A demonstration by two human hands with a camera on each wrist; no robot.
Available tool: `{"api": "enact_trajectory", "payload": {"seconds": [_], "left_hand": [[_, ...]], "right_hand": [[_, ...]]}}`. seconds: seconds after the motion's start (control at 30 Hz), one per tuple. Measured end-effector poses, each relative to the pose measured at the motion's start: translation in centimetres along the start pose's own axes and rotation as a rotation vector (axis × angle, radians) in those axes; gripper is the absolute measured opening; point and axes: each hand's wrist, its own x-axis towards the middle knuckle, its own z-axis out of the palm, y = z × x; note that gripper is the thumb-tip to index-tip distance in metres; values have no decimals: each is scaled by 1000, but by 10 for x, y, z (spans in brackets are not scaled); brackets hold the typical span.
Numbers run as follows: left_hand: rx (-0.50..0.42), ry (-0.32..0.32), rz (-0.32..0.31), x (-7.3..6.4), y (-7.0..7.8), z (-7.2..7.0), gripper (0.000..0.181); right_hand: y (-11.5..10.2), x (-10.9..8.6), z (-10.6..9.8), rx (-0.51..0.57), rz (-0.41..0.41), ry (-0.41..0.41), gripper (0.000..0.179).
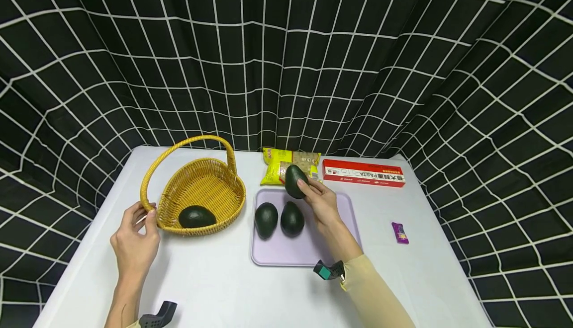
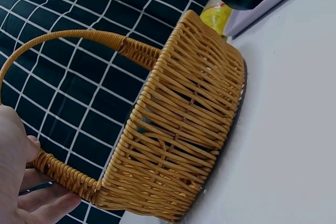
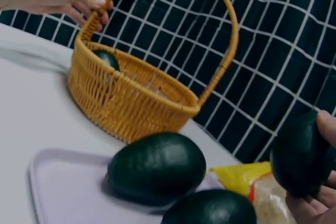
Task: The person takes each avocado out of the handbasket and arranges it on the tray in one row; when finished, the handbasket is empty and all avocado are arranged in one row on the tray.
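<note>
My left hand (image 1: 136, 238) grips the handle of a yellow wicker basket (image 1: 239, 204) near its left base, thumb and fingers around it in the left wrist view. Inside the basket lies one dark green avocado (image 1: 197, 216). With my right hand (image 1: 323, 204) I hold another avocado (image 1: 295, 181) above the back of a pale purple tray (image 1: 286, 256). Two more avocados rest side by side on that tray, a left one (image 1: 266, 220) and a right one (image 1: 292, 219). The held avocado (image 3: 299, 153) shows between thumb and fingers in the right wrist view.
Behind the tray lies a yellow food packet (image 1: 279, 164). A red pasta box (image 1: 363, 173) is to its right, and a small purple wrapped packet (image 1: 400, 233) lies at the right on the white table (image 1: 215, 283). A black grid-patterned curtain (image 1: 268, 69) surrounds the table.
</note>
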Motion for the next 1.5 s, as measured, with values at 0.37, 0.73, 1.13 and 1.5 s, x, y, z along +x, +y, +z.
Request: {"api": "enact_trajectory", "payload": {"seconds": [0.37,0.73,1.13,1.5], "left_hand": [[2,6,9,0,0,1,32],[7,13,-1,1,-1,2,32],[-5,20,6,0,-2,2,32],[8,13,-6,0,-3,2,33]], "right_hand": [[10,-6,-32,-31,11,90,55],[14,-17,-54,-122,55,143,62],[22,-35,-66,-286,107,209,71],[35,-45,-70,-376,78,251,70]]}}
